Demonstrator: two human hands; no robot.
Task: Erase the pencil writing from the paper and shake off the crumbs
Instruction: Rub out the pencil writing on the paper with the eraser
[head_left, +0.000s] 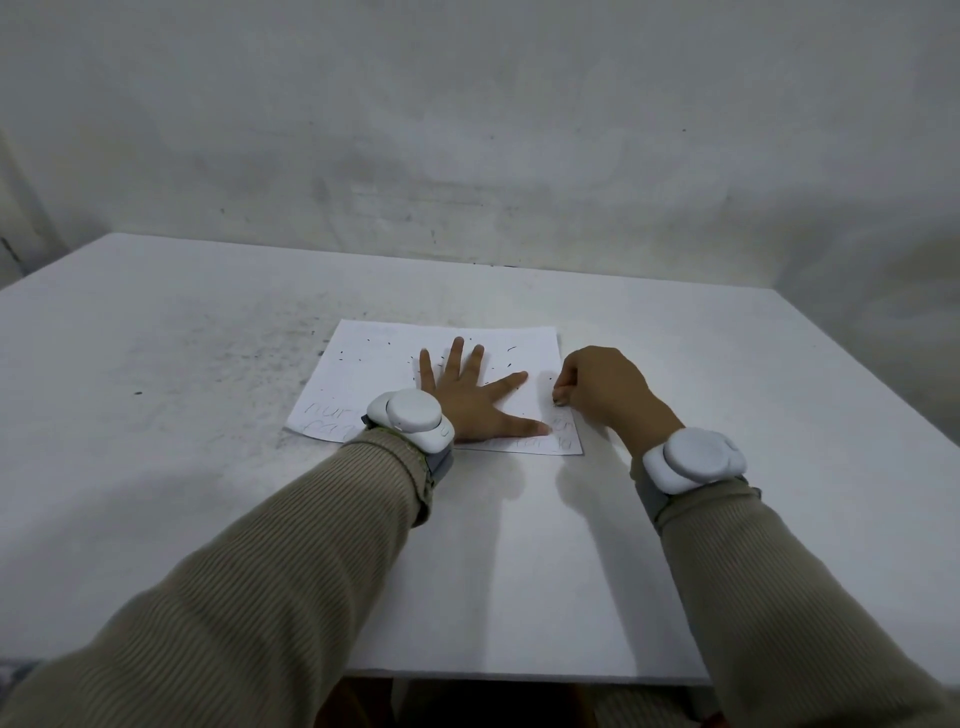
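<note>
Paper (374, 364) lies pinned under my left hand (467, 400), fingers spread flat. My right hand (597, 395) pinches a barely visible eraser (560, 400). Pencil writing (558, 431) shows just nearward of that pinch; I advise short strokes and firm pinning.

- Dim, cool and bluish-grey throughout; lit softly from overhead, matte on every surface.
- Faint, blurred shadows on the flat white table (208, 364), toward its near edge from the right hand (597, 395) and the spread left hand (467, 400).
- Sharp enough on the white paper sheet (374, 358) to show dark crumbs; pale, barely legible pencil strokes along its near edge.
- Small dark eraser (559, 400) in the right hand's pinch shaded, hardly resolved.
- Bowed by the wide lens: curved table edges, beige ribbed sleeves (260, 597) stretched toward the lower corners.
- Mottled and slightly soft across the grey plaster wall (467, 130).
</note>
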